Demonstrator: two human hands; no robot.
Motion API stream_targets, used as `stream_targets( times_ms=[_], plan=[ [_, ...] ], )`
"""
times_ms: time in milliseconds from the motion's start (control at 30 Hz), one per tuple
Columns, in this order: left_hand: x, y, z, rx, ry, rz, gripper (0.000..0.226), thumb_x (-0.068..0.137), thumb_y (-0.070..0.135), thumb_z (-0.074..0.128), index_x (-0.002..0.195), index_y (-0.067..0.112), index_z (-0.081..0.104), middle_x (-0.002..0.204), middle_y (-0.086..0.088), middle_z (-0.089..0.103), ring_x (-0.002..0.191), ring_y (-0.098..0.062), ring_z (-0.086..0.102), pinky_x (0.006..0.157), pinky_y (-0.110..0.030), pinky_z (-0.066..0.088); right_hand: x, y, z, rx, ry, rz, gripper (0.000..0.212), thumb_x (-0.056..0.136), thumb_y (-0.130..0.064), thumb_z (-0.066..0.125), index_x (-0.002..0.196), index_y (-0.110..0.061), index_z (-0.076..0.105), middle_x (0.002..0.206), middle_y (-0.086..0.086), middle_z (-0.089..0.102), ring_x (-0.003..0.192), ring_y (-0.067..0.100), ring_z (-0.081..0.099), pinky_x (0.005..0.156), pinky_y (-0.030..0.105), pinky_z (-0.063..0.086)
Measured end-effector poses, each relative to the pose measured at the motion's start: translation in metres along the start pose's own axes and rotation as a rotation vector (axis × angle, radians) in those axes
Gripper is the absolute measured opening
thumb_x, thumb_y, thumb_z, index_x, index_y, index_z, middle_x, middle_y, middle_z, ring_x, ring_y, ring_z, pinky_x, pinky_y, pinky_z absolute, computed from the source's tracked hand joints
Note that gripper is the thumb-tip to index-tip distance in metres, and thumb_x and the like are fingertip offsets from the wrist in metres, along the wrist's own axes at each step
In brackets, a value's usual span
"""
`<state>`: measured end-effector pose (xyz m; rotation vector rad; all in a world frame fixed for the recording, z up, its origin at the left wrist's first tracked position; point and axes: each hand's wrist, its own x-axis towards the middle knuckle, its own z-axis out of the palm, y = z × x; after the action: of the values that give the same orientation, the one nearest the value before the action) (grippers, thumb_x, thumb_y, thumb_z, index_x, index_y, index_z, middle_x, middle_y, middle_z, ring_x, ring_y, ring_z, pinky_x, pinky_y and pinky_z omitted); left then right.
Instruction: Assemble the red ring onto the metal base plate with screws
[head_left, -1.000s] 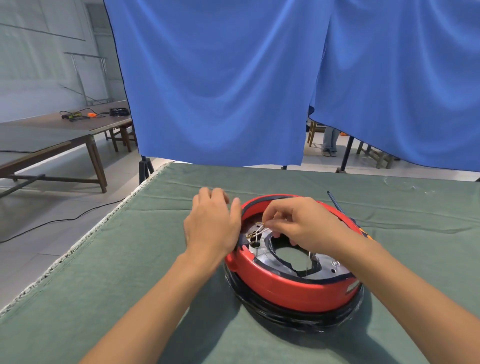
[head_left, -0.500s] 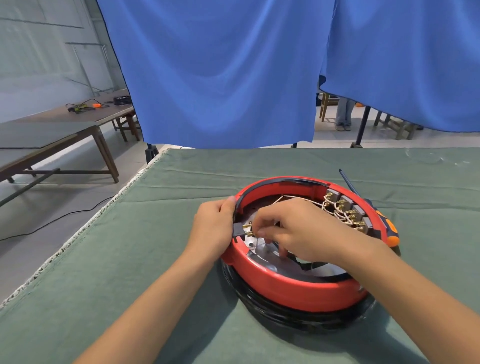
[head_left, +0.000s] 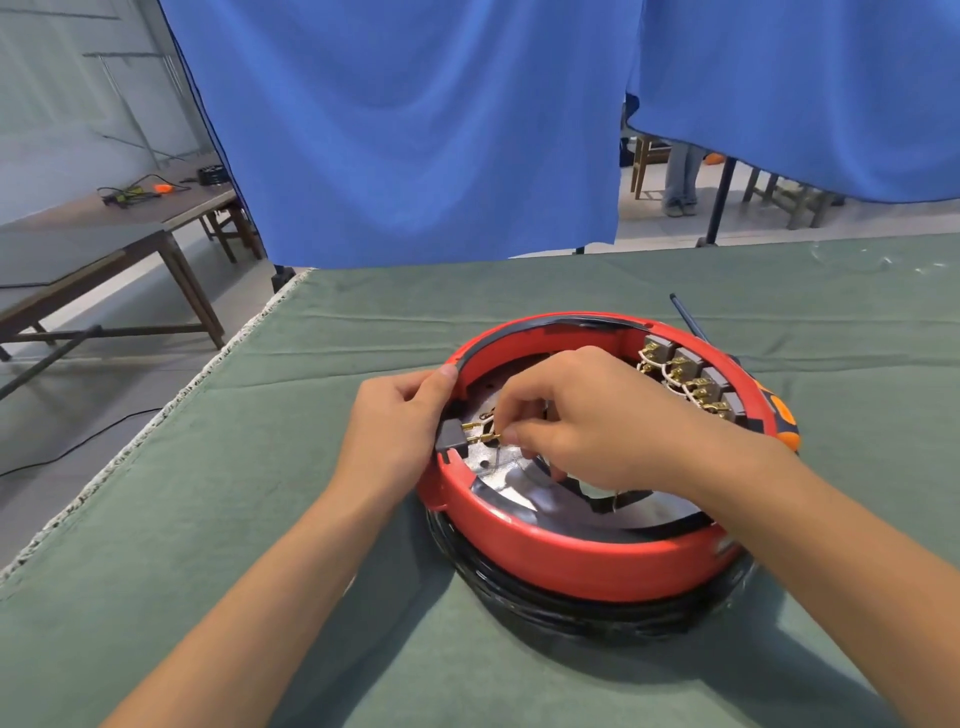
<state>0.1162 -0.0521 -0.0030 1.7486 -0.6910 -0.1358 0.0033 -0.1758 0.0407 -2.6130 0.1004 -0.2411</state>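
Note:
A red ring (head_left: 571, 561) sits around a shiny metal base plate (head_left: 511, 491) on a green cloth, with black cable coiled beneath it. My left hand (head_left: 395, 431) grips the ring's left rim, thumb hooked over the top edge. My right hand (head_left: 587, 426) reaches inside the ring and pinches a small brass terminal (head_left: 485, 439) next to a grey block (head_left: 451, 435) on the inner left wall. A row of grey blocks with brass terminals and white wires (head_left: 691, 382) lines the inner right wall. No screw is plainly visible.
An orange-handled screwdriver (head_left: 779, 415) lies just behind the ring's right side, its shaft pointing away. The green-covered table (head_left: 260, 519) ends at a frayed edge on the left. Blue curtains (head_left: 415, 130) hang behind; a wooden table (head_left: 104, 244) stands far left.
The view has tilted down and closer. My right hand moved from above the ring's left rim down inside it. My left hand shifted from covering the rim to gripping it.

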Motion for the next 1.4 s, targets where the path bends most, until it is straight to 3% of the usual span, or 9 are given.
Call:
stream_targets(
  times_ms=[133,233,400,533,733,900,1167,1400],
  plan=[
    [0.000,-0.001,0.002,-0.079,0.005,-0.046,0.051,0.096,0.023,0.055,0.045,0.016,0.054,0.048,0.012,0.043,0.048,-0.004,0.035,0.046,-0.018,0.030,-0.001,-0.003,-0.004,0.004,0.015,0.013,0.023,0.088,-0.020,0.061,0.070,-0.035,0.061,0.063,-0.019,0.057,0.058,-0.017,0.052,0.063,0.024,0.048],
    [0.000,-0.001,0.002,-0.097,-0.023,-0.063,0.042,0.095,0.023,0.055,0.061,0.001,0.065,0.060,0.003,0.055,0.058,-0.009,0.044,0.055,-0.024,0.038,-0.002,-0.006,-0.003,-0.003,0.008,0.033,0.021,0.087,-0.022,0.060,0.071,-0.035,0.061,0.064,-0.017,0.058,0.054,-0.018,0.050,0.065,0.026,0.050],
    [-0.001,0.002,0.000,-0.129,-0.084,-0.071,0.028,0.095,0.021,0.055,0.077,0.013,0.076,0.080,-0.002,0.073,0.072,-0.008,0.059,0.069,-0.024,0.049,-0.004,-0.006,-0.011,-0.031,-0.015,0.069,0.022,0.089,-0.018,0.057,0.075,-0.033,0.064,0.063,-0.018,0.057,0.053,-0.017,0.050,0.061,0.025,0.050],
    [-0.001,0.004,0.001,-0.153,-0.099,-0.079,0.026,0.095,0.018,0.054,0.082,0.019,0.076,0.091,-0.009,0.075,0.078,-0.012,0.063,0.074,-0.025,0.051,-0.004,-0.005,-0.009,-0.036,-0.058,0.066,0.021,0.090,-0.020,0.059,0.074,-0.034,0.062,0.063,-0.019,0.055,0.054,-0.020,0.049,0.058,0.021,0.046],
    [-0.002,0.003,0.003,-0.152,-0.057,-0.088,0.026,0.095,0.014,0.053,0.082,0.009,0.075,0.082,-0.010,0.072,0.073,-0.014,0.060,0.070,-0.026,0.049,-0.003,-0.005,-0.003,-0.007,-0.027,0.034,0.015,0.088,-0.021,0.061,0.080,-0.031,0.070,0.066,-0.018,0.058,0.055,-0.020,0.050,0.062,0.024,0.048],
    [-0.002,0.004,0.003,-0.132,-0.062,-0.073,0.025,0.095,0.013,0.053,0.086,0.005,0.075,0.081,-0.009,0.071,0.073,-0.013,0.059,0.068,-0.023,0.049,-0.003,-0.005,-0.002,0.020,-0.044,0.039,0.018,0.089,-0.022,0.061,0.075,-0.034,0.064,0.066,-0.013,0.065,0.051,-0.014,0.053,0.062,0.024,0.049],
    [-0.001,0.004,0.002,-0.102,-0.091,-0.035,0.035,0.097,0.014,0.051,0.088,-0.017,0.065,0.079,-0.016,0.059,0.075,-0.020,0.049,0.071,-0.034,0.040,-0.003,-0.006,0.002,0.054,-0.062,0.048,0.021,0.090,-0.023,0.061,0.072,-0.032,0.062,0.065,-0.011,0.068,0.045,-0.004,0.058,0.063,0.026,0.052],
    [-0.001,0.006,0.002,-0.091,-0.082,-0.034,0.036,0.096,0.016,0.051,0.087,-0.017,0.065,0.078,-0.016,0.060,0.075,-0.020,0.049,0.071,-0.033,0.040,-0.001,-0.002,0.001,0.079,-0.076,0.071,0.026,0.090,-0.021,0.061,0.067,-0.033,0.061,0.061,-0.009,0.067,0.043,0.001,0.060,0.055,0.021,0.045]
  ],
)
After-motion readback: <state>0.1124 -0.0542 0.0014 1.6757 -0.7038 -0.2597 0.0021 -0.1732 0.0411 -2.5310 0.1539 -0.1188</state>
